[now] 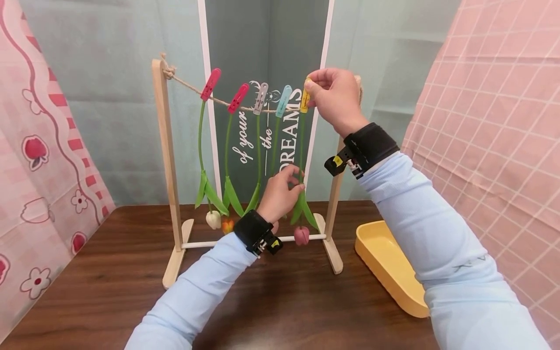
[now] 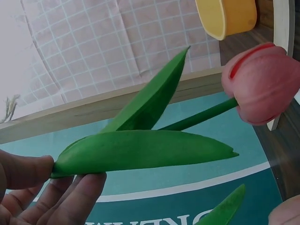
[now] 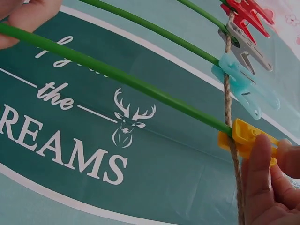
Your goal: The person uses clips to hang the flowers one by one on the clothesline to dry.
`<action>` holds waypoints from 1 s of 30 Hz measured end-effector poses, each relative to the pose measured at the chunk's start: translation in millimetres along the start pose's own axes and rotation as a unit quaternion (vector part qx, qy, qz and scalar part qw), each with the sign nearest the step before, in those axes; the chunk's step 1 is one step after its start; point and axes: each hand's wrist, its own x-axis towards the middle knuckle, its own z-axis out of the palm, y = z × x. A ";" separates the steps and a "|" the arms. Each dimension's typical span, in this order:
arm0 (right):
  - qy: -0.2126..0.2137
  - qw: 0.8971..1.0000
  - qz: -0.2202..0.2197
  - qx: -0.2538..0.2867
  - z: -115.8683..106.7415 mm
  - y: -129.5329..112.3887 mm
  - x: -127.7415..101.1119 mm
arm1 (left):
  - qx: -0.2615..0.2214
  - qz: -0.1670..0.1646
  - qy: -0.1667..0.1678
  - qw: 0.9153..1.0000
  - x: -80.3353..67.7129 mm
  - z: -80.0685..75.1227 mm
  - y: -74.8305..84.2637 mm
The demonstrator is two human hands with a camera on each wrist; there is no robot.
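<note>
My right hand point(image 1: 334, 97) pinches a yellow clothespin point(image 1: 305, 101) between thumb and fingers, at the right part of a twine line point(image 1: 188, 86). In the right wrist view, the jaws of the yellow clothespin point(image 3: 243, 136) sit on the twine and on the end of a green stem point(image 3: 140, 89). That stem belongs to a pink artificial tulip point(image 1: 301, 236) hanging head down. Lower down, my left hand point(image 1: 280, 194) pinches this tulip where its leaf point(image 2: 140, 152) meets the stem, thumb on one side and fingers on the other.
Two red clothespins point(image 1: 211, 83), a grey one point(image 1: 260, 98) and a light blue one point(image 1: 283, 101) hold more tulips to the left. The twine spans a wooden rack point(image 1: 166, 146) on a brown table point(image 1: 109, 272). A yellow tray point(image 1: 389, 267) lies at right.
</note>
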 end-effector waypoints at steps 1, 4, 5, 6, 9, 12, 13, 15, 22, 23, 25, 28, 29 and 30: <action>-0.004 1.000 0.001 0.001 -0.7 -0.7 0.3 | 0.001 -0.002 0.001 1.000 0.3 -0.4 0.1; -0.015 1.000 0.008 0.002 -2.3 -2.3 0.8 | 0.002 -0.010 0.001 1.000 0.4 -1.9 -0.2; -0.018 1.000 0.011 0.003 -2.6 -2.4 0.9 | 0.002 -0.012 0.002 1.000 0.2 -2.3 -0.3; -0.020 1.000 0.013 0.005 -2.9 -2.1 1.0 | 0.000 -0.014 0.002 1.000 0.4 -2.5 -0.8; -0.021 1.000 0.018 0.010 -3.1 -1.7 0.8 | -0.003 -0.013 0.004 1.000 0.7 -3.2 -2.4; -0.019 1.000 0.019 0.010 -3.2 -1.4 0.5 | -0.005 -0.010 0.007 1.000 1.3 -4.6 -4.4; -0.018 1.000 0.018 0.009 -3.1 -1.7 0.4 | -0.005 -0.009 0.008 1.000 1.4 -5.4 -4.7; -0.015 1.000 0.019 0.008 -3.0 -2.0 0.1 | -0.005 -0.008 0.012 1.000 1.5 -6.9 -5.3; -0.003 1.000 0.007 0.022 -4.2 -1.4 -2.1 | -0.010 -0.013 0.021 1.000 -0.9 -13.2 -4.7; -0.002 1.000 0.005 0.027 -5.0 -0.8 -2.3 | -0.012 -0.014 0.021 1.000 -1.6 -14.1 -4.3; 0.001 0.999 0.003 0.042 -7.0 0.7 -2.7 | -0.012 -0.015 0.023 1.000 -3.2 -16.0 -3.7; 0.004 0.998 -0.003 0.060 -10.7 3.8 -4.2 | -0.008 -0.016 0.022 1.000 -5.9 -19.0 -3.6; 0.005 0.998 -0.005 0.064 -12.1 4.8 -5.0 | -0.004 -0.016 0.021 1.000 -6.7 -20.0 -3.7; 0.006 0.998 -0.007 0.064 -13.5 5.9 -6.0 | -0.003 -0.014 0.021 1.000 -7.4 -20.8 -4.0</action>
